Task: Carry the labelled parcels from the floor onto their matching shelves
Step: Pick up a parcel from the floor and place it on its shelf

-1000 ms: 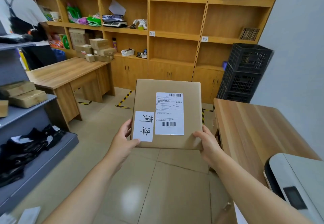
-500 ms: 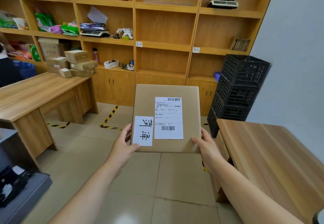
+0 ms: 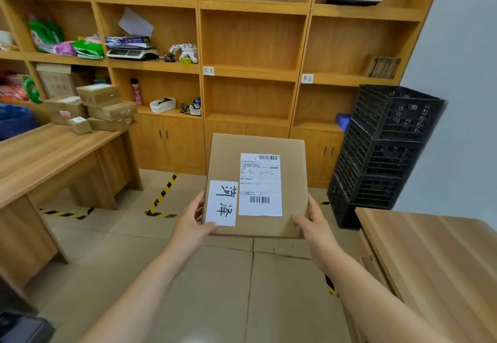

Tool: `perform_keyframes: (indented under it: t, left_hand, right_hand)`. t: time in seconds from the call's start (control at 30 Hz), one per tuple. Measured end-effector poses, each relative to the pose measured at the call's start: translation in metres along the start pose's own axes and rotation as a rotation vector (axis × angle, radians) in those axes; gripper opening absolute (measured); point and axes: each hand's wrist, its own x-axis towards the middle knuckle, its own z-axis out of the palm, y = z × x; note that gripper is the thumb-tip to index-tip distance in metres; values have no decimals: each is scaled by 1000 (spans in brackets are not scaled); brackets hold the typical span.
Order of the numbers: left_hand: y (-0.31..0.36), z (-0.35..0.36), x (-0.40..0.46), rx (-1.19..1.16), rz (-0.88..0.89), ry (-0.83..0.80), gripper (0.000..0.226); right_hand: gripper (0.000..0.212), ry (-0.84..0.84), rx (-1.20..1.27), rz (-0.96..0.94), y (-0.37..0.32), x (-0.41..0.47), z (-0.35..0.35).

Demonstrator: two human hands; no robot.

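Note:
I hold a flat brown cardboard parcel at chest height, facing the wooden shelving. It carries a printed shipping label and a white handwritten tag at its lower left. My left hand grips the parcel's lower left corner, thumb on the tag. My right hand grips the lower right edge. A small handwritten shelf label is stuck on a shelf edge straight ahead, and a second shelf label sits further right. The bays beside both labels hold nothing.
A wooden desk at left carries several stacked small cartons. Stacked black plastic crates stand at right by the wall. Another wooden tabletop lies at near right. Yellow-black tape marks the tiled floor.
The view has swung right and moved closer to the wooden shelving; the grey rack and the person at left have left the view. The parcel stays held in both hands.

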Motion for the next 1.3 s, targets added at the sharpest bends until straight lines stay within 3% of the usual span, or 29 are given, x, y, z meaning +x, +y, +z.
perform_keyframes:
  t: [0.37,0.6,1.0,1.3]
  left_hand:
    - [10,-19,192,85,26,115,77]
    - [-10,-56,301,75,13,93,80]
    - [-40,-141,544,203,102,11,79]
    - [-58,-146,683,153,110,-73,88]
  right_hand:
    - [62,-94,25,-58,-34,205,58]
    - [65,-95,-7,-75,-45,305,116]
    - [69,62,-129,-166,-77,482,253]
    - [70,133,-277,-195,-76,599,301]
